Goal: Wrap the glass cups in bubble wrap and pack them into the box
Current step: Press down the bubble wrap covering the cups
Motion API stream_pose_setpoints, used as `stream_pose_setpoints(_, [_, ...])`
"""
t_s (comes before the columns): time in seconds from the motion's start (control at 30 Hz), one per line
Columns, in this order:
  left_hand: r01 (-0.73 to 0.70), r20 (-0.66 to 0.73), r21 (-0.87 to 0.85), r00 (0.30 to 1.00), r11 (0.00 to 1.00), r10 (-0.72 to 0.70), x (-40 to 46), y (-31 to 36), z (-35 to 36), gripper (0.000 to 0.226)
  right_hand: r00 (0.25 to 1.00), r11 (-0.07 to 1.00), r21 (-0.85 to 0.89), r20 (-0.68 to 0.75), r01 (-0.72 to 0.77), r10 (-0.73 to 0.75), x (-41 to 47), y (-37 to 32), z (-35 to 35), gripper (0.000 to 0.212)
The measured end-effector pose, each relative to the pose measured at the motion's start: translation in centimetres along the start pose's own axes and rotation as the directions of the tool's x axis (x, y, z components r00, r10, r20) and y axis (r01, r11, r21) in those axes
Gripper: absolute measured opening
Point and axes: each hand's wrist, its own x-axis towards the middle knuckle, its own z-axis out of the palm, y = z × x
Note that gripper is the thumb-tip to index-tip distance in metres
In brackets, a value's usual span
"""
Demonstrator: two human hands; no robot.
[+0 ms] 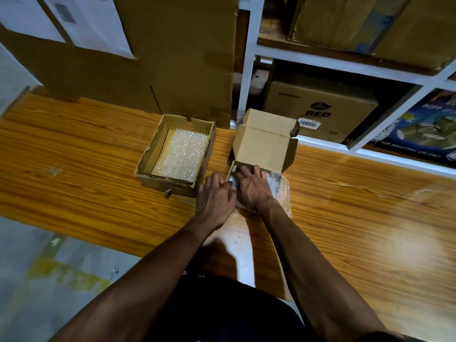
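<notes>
A wooden table [86, 149] carries an open tray box [148, 166] lined with bubble wrap at centre, a small open box [264, 146] just right, bubble wrap [283, 193] nearer.

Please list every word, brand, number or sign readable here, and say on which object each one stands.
"RED": brown cardboard carton on the white shelf.
"FOR INDUSTRIAL USE ONLY": dark blue printed carton at far right.
"BOPP": same blue carton; the remaining print is unreadable.
Barcode sticker and white paper sheets: too blurred.

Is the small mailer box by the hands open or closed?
Open. The small mailer box has its lid flap standing up and back, and both hands press a bubble-wrapped bundle at its front opening.
</notes>
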Motion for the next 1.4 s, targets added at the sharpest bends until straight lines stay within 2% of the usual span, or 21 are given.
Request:
stream_pose_setpoints(0.07, [-0.006,0.012,0.025,1.0,1.0,0.006,0.0,0.3,-0.1,0.036,1.0,1.0,-0.018,-0.001,0.005,-0.005,-0.1,0.0,0.1,0.047])
stream_pose_setpoints(0.17, [-0.092,0.016,0.102,0.996,0.991,0.09,-0.7,-0.2,-0.3,0.04,1.0,1.0,-0.002,0.003,-0.006,0.006,-0.2,-0.1,0.0,0.051])
stream_pose_setpoints(0.3, [-0.126,0.037,0.099,0.992,0.987,0.123,-1.7,-1.5,-0.1,0.047,1.0,1.0,-0.013,0.009,-0.003,0.003,0.2,0.2,0.0,0.05])
stream_pose_setpoints(0.67, [0.044,0.151,-0.016,0.988,0.999,-0.041,-1.3,0.5,-0.4,0.052,0.996,0.994,-0.081,0.054,-0.067,0.071,1.6,-0.4,0.3,0.056])
stream_pose_setpoints(0.9, [-0.143,0.124,0.126,0.984,0.982,0.128,-2.0,-0.5,-1.2,0.056,0.996,0.991,-0.119,0.049,-0.069,0.075,1.5,-0.4,0.2,0.052])
stream_pose_setpoints(1.0, [-0.083,0.16,0.108,0.985,0.991,0.066,-1.9,-0.1,-1.3,0.057,0.993,0.989,-0.13,0.082,-0.074,0.085,1.7,-0.5,0.2,0.058])
stream_pose_setpoints(1.2, [0.138,0.238,-0.072,0.964,0.988,-0.118,-1.6,1.1,-0.9,0.053,0.99,0.988,-0.128,0.097,-0.086,0.099,1.4,-0.5,0.3,0.067])
stream_pose_setpoints(1.27, [0.09,0.2,-0.023,0.976,0.996,-0.084,-1.6,0.8,-1.3,0.052,0.991,0.987,-0.137,0.093,-0.087,0.101,1.4,-0.6,0.3,0.061])
stream_pose_setpoints(1.4, [-0.131,0.107,0.112,0.987,0.985,0.12,-3.6,-0.8,-1.0,0.055,0.992,0.984,-0.154,0.081,-0.087,0.1,1.3,-0.8,0.0,0.057])
